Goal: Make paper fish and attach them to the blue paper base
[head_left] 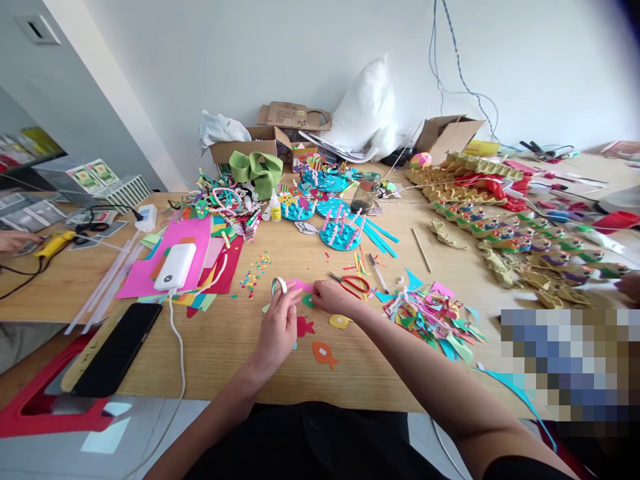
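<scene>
My left hand (280, 321) is closed around a small roll of white tape (283, 285), held upright over the table. Close beside it, my right hand (333, 296) has its fingers curled down at a green paper cutout (307, 302); whatever is in its fingertips is hidden. A pink paper piece (299, 285) shows between the hands. Nearer my body lie a red paper fish (305, 327), a yellow paper cutout (340, 321) with a white patch, and an orange paper fish (325, 355), also with a white patch.
Red-handled scissors (354, 285) and a pen (378, 273) lie beyond my right hand. Paper scraps (435, 313) are heaped at right. A power bank (175, 267) and a phone (118, 349) lie at left. Blue discs (341, 237), a glue bottle (275, 207) and a glass jar (365, 193) stand behind.
</scene>
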`<act>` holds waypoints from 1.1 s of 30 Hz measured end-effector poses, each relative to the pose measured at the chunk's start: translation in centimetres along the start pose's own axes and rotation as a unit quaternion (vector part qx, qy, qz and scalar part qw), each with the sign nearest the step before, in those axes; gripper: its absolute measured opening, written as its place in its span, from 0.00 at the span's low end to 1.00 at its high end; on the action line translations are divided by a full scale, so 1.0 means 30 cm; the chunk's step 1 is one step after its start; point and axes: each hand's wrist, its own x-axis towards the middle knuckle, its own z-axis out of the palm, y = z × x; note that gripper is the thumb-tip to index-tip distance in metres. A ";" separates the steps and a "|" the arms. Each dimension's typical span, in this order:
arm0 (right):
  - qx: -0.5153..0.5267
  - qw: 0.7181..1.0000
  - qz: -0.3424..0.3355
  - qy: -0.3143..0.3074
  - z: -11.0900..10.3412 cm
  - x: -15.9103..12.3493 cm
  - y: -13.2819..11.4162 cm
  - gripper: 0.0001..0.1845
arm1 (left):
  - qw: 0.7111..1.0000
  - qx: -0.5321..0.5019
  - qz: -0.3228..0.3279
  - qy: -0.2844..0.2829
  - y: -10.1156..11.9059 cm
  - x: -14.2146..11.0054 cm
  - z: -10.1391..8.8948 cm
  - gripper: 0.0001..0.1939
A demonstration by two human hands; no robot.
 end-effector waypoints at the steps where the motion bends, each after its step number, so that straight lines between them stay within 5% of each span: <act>1: -0.001 1.000 -0.001 0.002 0.002 0.000 0.000 0.14 | 1.000 0.000 -0.001 0.003 -0.001 0.001 -0.004 0.20; 20: 0.007 0.999 0.038 -0.017 -0.037 -0.007 -0.019 0.12 | 0.999 -0.036 -0.027 0.021 -0.017 0.001 -0.053 0.14; 33: 0.090 0.996 0.007 0.009 -0.011 0.005 0.045 0.15 | 0.982 -0.149 -0.117 -0.018 0.025 -0.009 -0.094 0.10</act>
